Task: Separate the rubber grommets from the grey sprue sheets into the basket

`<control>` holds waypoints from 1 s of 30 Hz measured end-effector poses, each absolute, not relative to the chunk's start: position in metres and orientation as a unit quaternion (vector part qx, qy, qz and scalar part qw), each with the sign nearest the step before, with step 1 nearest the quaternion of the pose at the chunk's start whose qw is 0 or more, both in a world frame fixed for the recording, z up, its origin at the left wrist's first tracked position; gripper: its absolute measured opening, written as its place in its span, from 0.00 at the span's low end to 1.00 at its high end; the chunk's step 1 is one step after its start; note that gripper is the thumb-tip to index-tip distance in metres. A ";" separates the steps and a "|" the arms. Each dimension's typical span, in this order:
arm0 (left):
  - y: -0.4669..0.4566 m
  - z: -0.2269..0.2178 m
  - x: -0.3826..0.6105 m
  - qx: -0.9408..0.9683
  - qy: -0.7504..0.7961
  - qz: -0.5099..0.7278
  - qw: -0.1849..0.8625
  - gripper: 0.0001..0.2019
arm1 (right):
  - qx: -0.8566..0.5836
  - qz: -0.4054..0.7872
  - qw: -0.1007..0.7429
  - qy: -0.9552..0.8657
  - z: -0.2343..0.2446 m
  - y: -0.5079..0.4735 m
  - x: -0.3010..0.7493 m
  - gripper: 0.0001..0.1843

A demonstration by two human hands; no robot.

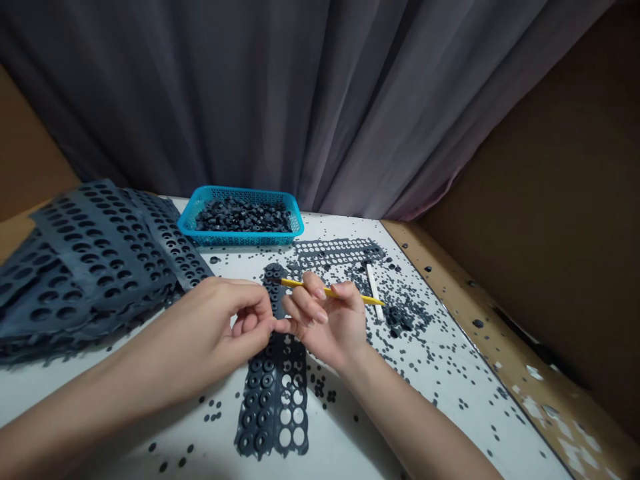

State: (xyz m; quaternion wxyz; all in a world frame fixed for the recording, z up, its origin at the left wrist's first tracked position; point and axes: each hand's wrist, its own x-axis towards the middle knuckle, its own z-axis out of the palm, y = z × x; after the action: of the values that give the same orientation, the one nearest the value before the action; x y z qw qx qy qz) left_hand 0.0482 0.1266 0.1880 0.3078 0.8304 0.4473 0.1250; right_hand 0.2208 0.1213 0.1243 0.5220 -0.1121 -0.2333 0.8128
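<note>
Both grips pinching rubber strip (274, 373) at its middle; right hand (327, 323) also holding yellow pick (330, 292). Strip looks light, floppy; left hand (225, 327) supporting beside it.

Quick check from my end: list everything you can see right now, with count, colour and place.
rubber strip: one, dark grey, table centre, under both hands
stick: one, yellow, in right fingers
punched sheets: a pile, dark grey, left
basket: one, blue, back, filled with black rings
second strip: one, dark grey, behind the hands
white rod: one, right of hands
loose bits: many, black, scattered
table: white
curtain: grey, behind
left hand: pinching the strip
right hand: holding the stick
</note>
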 end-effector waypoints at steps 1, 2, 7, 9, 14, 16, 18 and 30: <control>0.127 0.187 0.048 0.832 0.446 0.129 0.304 0.11 | -0.111 0.813 0.522 -0.233 0.124 0.121 0.221 0.11; 0.127 0.186 0.048 0.833 0.444 0.135 0.301 0.11 | -0.109 0.814 0.522 -0.232 0.124 0.122 0.221 0.11; 0.127 0.187 0.050 0.824 0.441 0.157 0.319 0.10 | -0.094 0.823 0.520 -0.209 0.123 0.123 0.223 0.12; 0.127 0.188 0.050 0.822 0.436 0.161 0.330 0.10 | -0.092 0.824 0.520 -0.205 0.123 0.124 0.224 0.12; 0.129 0.183 0.048 0.812 0.415 0.148 0.383 0.11 | -0.089 0.823 0.513 -0.226 0.127 0.124 0.228 0.13; 0.131 0.180 0.048 0.801 0.411 0.161 0.405 0.11 | -0.090 0.821 0.511 -0.238 0.129 0.124 0.229 0.13; 0.134 0.178 0.049 0.791 0.408 0.175 0.420 0.10 | -0.094 0.819 0.512 -0.242 0.130 0.124 0.230 0.13; 0.146 0.178 0.046 0.795 0.398 0.136 0.437 0.14 | -0.088 0.816 0.519 -0.239 0.129 0.126 0.232 0.11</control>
State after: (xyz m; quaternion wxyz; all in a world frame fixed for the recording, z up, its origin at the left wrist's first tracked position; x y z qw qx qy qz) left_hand 0.0456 0.1462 0.1777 0.4371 0.7949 0.3983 0.1357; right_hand 0.2324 0.1257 0.1291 0.5186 -0.0885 -0.2392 0.8161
